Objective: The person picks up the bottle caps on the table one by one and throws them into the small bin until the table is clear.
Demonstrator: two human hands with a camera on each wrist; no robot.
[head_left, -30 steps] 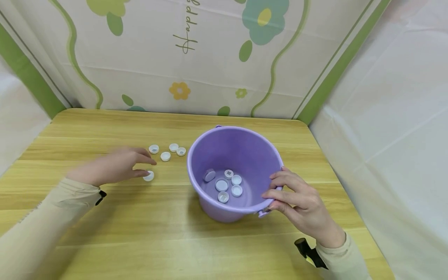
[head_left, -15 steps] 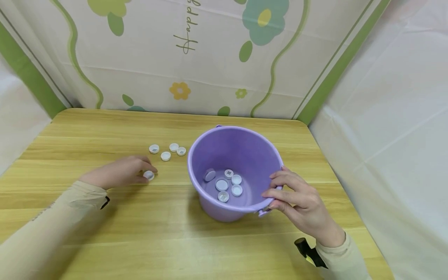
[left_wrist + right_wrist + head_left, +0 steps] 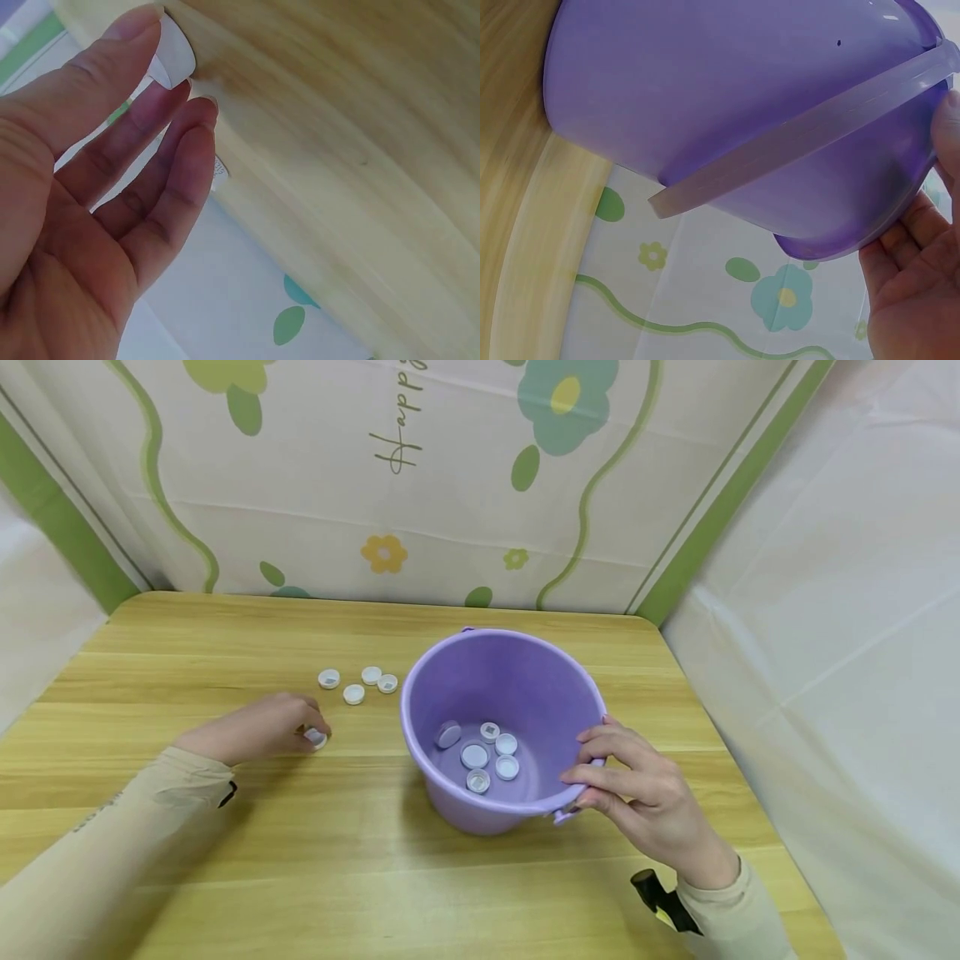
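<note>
Between its thumb and forefinger, my left hand point(image 3: 258, 727) pinches a white bottle cap point(image 3: 175, 51), low over the wooden table or touching it. My right hand point(image 3: 660, 802) grips the rim of a purple bucket point(image 3: 517, 813), fingers over the edge and thumb outside. On the bucket's floor lie several white caps point(image 3: 475, 756), one of them leaning against the wall point(image 3: 448, 735). Beyond my left hand, several more caps point(image 3: 354, 694) lie loose on the table. The right wrist view shows the bucket's handle point(image 3: 802, 135) hanging along its outside.
The wooden table point(image 3: 360, 893) ends at a patterned cloth backdrop point(image 3: 315, 502) behind. A white sheet point(image 3: 847, 677) hangs along the right side.
My left hand has come down to the nearest cap, closed its fingers on it and shifted it slightly. My right hand and the bucket have stayed in place.
</note>
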